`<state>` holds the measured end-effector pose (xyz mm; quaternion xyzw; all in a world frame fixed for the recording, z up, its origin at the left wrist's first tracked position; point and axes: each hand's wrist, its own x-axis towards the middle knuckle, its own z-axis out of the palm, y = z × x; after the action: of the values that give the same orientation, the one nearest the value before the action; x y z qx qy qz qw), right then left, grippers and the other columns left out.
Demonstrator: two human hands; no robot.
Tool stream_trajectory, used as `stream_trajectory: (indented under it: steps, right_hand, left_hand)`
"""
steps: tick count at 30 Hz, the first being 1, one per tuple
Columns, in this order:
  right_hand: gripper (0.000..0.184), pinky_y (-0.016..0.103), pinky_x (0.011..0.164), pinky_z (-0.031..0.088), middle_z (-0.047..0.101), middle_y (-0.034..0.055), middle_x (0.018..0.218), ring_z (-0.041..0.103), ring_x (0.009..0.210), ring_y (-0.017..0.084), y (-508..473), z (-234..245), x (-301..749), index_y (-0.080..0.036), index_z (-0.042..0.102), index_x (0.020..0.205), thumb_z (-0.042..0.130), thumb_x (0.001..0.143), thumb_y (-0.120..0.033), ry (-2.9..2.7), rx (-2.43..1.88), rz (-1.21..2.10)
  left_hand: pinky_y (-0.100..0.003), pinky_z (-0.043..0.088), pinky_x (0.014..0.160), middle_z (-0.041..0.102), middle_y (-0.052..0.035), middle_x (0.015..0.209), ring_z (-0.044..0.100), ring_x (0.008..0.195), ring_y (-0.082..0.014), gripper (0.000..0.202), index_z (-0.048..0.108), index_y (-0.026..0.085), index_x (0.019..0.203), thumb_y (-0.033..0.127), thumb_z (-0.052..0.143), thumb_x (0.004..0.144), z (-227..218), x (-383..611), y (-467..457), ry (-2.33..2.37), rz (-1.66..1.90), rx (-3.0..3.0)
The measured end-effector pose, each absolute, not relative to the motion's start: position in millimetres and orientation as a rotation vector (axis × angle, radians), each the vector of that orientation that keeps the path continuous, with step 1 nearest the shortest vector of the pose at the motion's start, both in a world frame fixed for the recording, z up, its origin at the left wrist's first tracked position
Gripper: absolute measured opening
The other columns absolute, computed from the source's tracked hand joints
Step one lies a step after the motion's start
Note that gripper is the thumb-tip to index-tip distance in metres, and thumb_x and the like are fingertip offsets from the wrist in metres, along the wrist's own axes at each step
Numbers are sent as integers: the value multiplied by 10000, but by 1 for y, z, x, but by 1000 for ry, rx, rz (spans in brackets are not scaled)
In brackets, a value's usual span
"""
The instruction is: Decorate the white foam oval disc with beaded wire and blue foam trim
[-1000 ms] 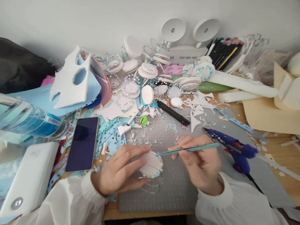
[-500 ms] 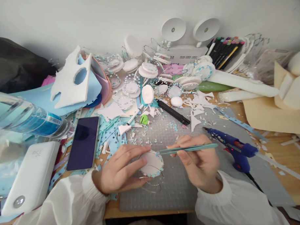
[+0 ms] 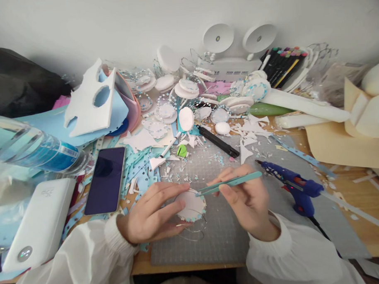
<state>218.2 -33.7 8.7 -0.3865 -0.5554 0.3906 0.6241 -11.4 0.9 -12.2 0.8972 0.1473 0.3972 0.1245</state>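
Under the fingers of my left hand (image 3: 156,211) lies a round white disc (image 3: 191,206) edged with small pale-blue pieces. My left fingers grip its left side. A thin wire (image 3: 194,237) loops out below the disc. Teal tweezers (image 3: 231,182) are pinched in my right hand (image 3: 246,200), slanting down to the left. Their tips meet the disc's upper right edge, by a tiny pale-blue piece; whether they grip it I cannot tell. The disc rests over a grey cutting mat (image 3: 218,244).
A blue glue gun (image 3: 295,186) lies on the right, a black cutter knife (image 3: 219,142) ahead. Paper scraps surround a phone (image 3: 105,181) on the left, near a power bank (image 3: 40,224) and a water bottle (image 3: 49,151). More decorated discs (image 3: 166,111) pile up behind.
The tweezers have tilted, their back end rising and moving left with my right hand. Their tips have moved slightly left on the disc's edge. My left hand stays put.
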Motion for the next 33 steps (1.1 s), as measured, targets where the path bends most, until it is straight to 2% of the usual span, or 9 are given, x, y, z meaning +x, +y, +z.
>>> stream_trajectory:
  steps: [4,9,17,24,29,33]
  right_hand:
    - [64,282,581,564,689,21,825,644,664,136,-34,7,218,-249,595,960,606,925,-197,-1219,-887,994]
    - [62,300,565,567,700,15,788,658,619,147,-34,4,220,-251,603,918,646,909,-295,-1130,-968,1094]
    - [83,253,541,538,675,-9,749,655,611,125,-30,2,222,-242,625,874,674,889,-308,-1012,-988,1269]
    - [256,198,497,495,655,-18,659,608,541,92,-20,12,222,-201,623,757,810,732,-375,-641,-1054,1560]
    - [292,181,549,498,660,-34,696,594,596,79,-10,11,226,-208,609,744,857,664,-342,-452,-1057,1429]
    - [270,207,632,515,680,-24,779,600,664,85,-8,4,226,-221,631,789,850,678,-334,-505,-1060,1231]
  left_hand:
    - [-434,569,892,622,-246,1275,611,1182,-285,499,508,114,1183,222,789,786,-14,-13,0,426,1141,2614]
    - [-427,573,897,636,-242,1254,605,1196,-286,486,514,109,1174,211,788,786,-12,-12,0,411,1132,2636]
    - [-417,593,854,667,-220,1225,636,1150,-271,403,521,140,1157,248,740,837,-7,-11,0,425,1133,2664]
    - [-401,580,867,689,-218,1191,663,1111,-267,539,503,130,1211,292,789,783,-8,-10,0,448,1166,2622]
    - [-395,573,796,748,-168,1065,708,970,-261,564,526,155,1182,398,786,744,-1,-5,1,507,1252,2633]
    - [-404,542,734,767,-131,975,714,877,-265,547,526,167,1156,452,710,727,4,-3,1,587,1308,2662]
